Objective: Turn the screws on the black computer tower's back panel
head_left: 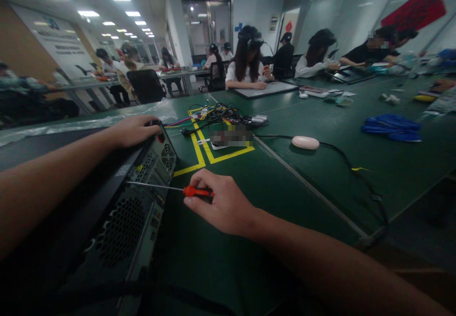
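On the left stands a black desktop computer case (53,164), its metal back panel with vents and ports turned to the right. My left hand (137,129) lies over its far top edge, the fingers curled round the rim. In my right hand (224,202) is a screwdriver (194,191) with an orange-red and black handle, pinched between thumb and fingers. Its long thin shaft points left, and the tip is at the back panel near the top edge. Whether the tip sits in a screw is too small to tell. A small red and black part (160,134) shows beneath my left fingers.
Beyond the case lies a tangle of cables (224,112) near yellow tape marks (231,155) on the green table (285,230). A pale oval object (305,142) lies on a black cord. Farther right is a blue bundle (392,127). Several people work across the table.
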Available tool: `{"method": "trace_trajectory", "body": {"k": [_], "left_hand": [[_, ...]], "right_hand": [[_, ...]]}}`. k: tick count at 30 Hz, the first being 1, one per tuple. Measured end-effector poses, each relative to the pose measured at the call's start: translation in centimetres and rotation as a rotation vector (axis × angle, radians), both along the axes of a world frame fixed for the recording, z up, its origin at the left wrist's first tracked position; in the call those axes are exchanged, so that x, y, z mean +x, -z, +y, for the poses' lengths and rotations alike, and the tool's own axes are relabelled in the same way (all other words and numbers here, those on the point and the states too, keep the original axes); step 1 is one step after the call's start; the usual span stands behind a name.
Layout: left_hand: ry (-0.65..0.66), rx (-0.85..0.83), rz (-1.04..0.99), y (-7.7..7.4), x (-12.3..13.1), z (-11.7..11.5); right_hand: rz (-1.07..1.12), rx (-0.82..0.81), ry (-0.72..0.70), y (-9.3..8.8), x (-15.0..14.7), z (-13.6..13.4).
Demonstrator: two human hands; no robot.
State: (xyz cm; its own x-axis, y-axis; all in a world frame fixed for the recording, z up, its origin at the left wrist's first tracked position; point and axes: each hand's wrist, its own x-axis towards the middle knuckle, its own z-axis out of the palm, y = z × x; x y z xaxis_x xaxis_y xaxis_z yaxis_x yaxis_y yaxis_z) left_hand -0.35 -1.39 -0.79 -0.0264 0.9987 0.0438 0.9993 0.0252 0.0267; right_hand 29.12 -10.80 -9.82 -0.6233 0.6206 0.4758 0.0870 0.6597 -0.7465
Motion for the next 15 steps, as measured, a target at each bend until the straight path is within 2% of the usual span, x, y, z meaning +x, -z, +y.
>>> {"method": "trace_trajectory", "body": {"k": [15], "left_hand": [[-0.016, -0.002, -0.005, -0.06, 0.03, -0.09]], "right_hand": [[-0.002, -0.01, 0.037, -0.22, 0.02, 0.09]]}}
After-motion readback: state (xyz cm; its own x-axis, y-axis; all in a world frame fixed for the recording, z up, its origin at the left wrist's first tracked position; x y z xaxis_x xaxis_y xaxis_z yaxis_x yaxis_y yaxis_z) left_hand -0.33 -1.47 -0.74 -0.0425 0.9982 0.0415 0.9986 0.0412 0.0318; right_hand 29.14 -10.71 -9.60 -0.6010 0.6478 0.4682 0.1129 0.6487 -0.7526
